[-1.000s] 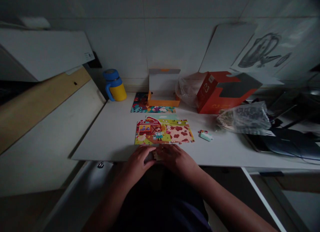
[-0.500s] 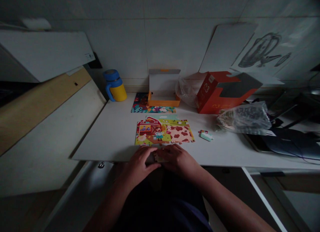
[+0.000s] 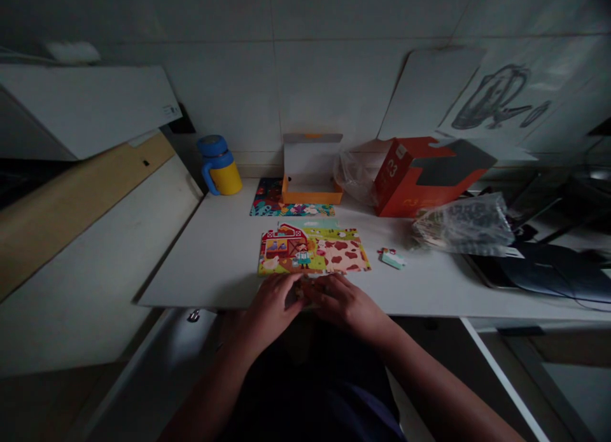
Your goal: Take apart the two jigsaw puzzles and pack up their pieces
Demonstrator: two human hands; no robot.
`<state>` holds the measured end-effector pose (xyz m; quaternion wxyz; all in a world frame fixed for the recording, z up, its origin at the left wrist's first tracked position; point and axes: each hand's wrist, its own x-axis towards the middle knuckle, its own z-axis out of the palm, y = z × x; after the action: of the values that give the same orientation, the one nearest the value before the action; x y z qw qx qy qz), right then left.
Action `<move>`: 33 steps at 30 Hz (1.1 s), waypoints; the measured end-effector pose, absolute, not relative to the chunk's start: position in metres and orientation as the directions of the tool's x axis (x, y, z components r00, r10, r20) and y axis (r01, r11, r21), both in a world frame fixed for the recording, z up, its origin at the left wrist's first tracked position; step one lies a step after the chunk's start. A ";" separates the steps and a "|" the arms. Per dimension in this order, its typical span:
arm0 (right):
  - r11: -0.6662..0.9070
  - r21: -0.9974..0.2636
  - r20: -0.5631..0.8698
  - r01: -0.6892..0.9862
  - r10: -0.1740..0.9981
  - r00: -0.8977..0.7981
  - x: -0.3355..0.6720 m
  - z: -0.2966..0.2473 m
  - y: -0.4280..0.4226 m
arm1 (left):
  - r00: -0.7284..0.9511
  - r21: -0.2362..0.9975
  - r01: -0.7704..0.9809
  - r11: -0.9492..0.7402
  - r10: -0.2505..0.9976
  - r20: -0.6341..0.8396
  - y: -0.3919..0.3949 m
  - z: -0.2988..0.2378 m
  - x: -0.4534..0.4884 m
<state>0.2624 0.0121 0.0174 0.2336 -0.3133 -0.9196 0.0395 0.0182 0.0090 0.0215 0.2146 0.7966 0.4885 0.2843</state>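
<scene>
At the desk's front edge, my left hand (image 3: 273, 302) and my right hand (image 3: 344, 305) come together around some small puzzle pieces (image 3: 302, 290). The fingers of both hands close on the pieces and hide most of them; brownish printed patches show between. Just beyond my fingertips lies a partly joined farm jigsaw puzzle (image 3: 296, 246), with a red barn, a figure and a brown-spotted cow. A few loose puzzle pieces (image 3: 393, 259), pale green, rest to the right of it.
Behind the puzzle stands an open orange box (image 3: 312, 196) on a dark illustrated sheet (image 3: 265, 201). A blue and yellow flask (image 3: 225, 175) is at the back left. To the right are a red-orange box (image 3: 405, 187), a clear plastic bag (image 3: 465, 229) and a dark flat object (image 3: 548, 267).
The pieces between my hands have turned or shifted: a browner face shows where a paler one did. Both hands have moved slightly. The joined puzzle and the loose pieces stay in place.
</scene>
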 end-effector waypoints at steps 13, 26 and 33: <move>0.681 -0.381 0.462 0.626 0.726 -0.509 0.264 0.014 0.015 | 0.304 0.729 0.536 -0.426 0.903 0.303 0.027 0.002 0.036; 0.617 -0.344 0.490 0.708 0.761 -0.425 0.258 -0.002 0.013 | 0.370 0.479 0.686 -0.547 0.830 0.417 0.019 -0.002 0.049; 0.625 -0.280 0.452 0.728 0.755 -0.475 0.253 -0.007 0.014 | 0.394 0.298 0.802 -0.517 0.834 0.387 0.013 -0.007 0.064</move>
<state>0.2532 0.0142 -0.0068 0.2755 -0.4321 -0.8584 0.0243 0.0638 0.0127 -0.0069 0.0312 0.8341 0.4904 0.2505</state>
